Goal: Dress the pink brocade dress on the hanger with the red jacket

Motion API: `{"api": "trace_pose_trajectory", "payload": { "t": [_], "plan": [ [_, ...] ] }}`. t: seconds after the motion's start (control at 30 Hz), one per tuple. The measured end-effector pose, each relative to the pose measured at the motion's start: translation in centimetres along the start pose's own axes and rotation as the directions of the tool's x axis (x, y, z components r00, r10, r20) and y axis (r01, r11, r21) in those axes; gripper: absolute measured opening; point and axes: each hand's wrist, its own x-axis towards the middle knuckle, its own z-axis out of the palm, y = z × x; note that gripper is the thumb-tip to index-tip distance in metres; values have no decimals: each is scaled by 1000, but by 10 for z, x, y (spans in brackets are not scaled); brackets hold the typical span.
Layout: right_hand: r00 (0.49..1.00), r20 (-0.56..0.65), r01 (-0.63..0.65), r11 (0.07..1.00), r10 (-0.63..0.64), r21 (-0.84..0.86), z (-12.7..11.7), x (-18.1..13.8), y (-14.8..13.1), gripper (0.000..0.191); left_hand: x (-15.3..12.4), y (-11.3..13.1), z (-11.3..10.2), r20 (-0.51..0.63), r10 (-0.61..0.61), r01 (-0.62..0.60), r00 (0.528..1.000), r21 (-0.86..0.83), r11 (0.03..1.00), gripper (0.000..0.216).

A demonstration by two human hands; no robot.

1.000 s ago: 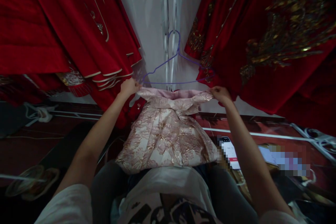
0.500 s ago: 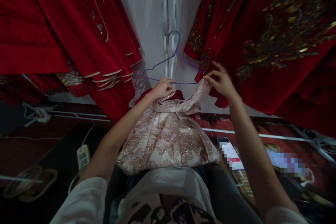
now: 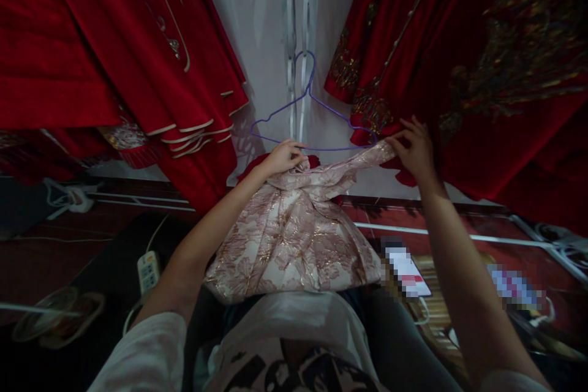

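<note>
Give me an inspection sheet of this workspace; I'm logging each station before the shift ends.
Surface: dark reddish floor, with white rails running across it.
Job's things: pink brocade dress draped over the person's lap; purple wire hanger hanging just above it.
Clutter: phone on the floor to the right; sandals at lower left.
Grippers: left hand holds the dress's neckline under the hanger bar; right hand pinches the dress's shoulder at the hanger's right end.
Cables: white power strip with its cord at left; coiled white cable further left.
Surroundings: red embroidered garments hanging on both sides, a pale wall behind.
</note>
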Motion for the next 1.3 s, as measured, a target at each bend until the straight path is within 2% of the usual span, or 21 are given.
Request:
{"api": "trace_pose_trajectory", "payload": {
  "t": [0.3, 0.53, 0.63, 0.7, 0.77, 0.8, 0.87, 0.93, 0.97, 1.0, 1.03, 1.1, 1.2, 1.3],
  "plan": [
    [995, -51, -82, 996, 83, 35, -4, 12, -31, 29, 1, 8, 1, -8, -9, 8, 1000, -66, 998, 18],
    [989, 17, -147, 975, 146, 168, 31, 39, -85, 47, 6, 29, 4, -45, -90, 74, 995, -289, 955, 18],
    [987, 13, -163, 973, 163, 162, 44, 39, -98, 52, 3, 29, 1, -81, -119, 84, 990, -347, 934, 21],
    [985, 6, -172, 974, 173, 149, 45, 37, -99, 53, -2, 23, -5, -157, -158, 93, 975, -359, 929, 24],
    [983, 17, -181, 973, 181, 143, 43, 35, -98, 53, -12, 12, -13, -301, -274, 169, 914, -332, 928, 28],
    [982, 27, -188, 972, 186, 141, 41, 35, -98, 53, -19, 4, -17, -382, -356, 245, 853, -309, 919, 30],
    [979, 47, -202, 969, 197, 140, 37, 36, -97, 54, -36, -14, -25, -530, -522, 441, 668, -283, 852, 33],
    [978, 55, -205, 966, 199, 156, 35, 37, -96, 53, -55, -35, -31, -600, -630, 603, 494, -286, 745, 35],
    [979, 53, -202, 965, 196, 168, 35, 38, -96, 53, -64, -44, -33, -602, -670, 652, 435, -302, 695, 35],
    [980, 46, -197, 963, 191, 182, 35, 38, -96, 53, -71, -53, -34, -589, -703, 678, 399, -326, 658, 36],
    [982, 39, -190, 962, 186, 195, 36, 39, -95, 52, -78, -61, -35, -573, -727, 687, 378, -353, 635, 37],
    [984, 27, -179, 960, 178, 217, 38, 39, -93, 52, -86, -72, -35, -549, -750, 673, 369, -399, 623, 37],
    [984, 9, -173, 955, 176, 240, 41, 40, -90, 51, -84, -79, -36, -553, -745, 621, 374, -447, 644, 34],
    [988, -42, -127, 942, 147, 311, 45, 41, -85, 49, -67, -75, -42, -580, -708, 535, 403, -478, 696, 30]
  ]
}}
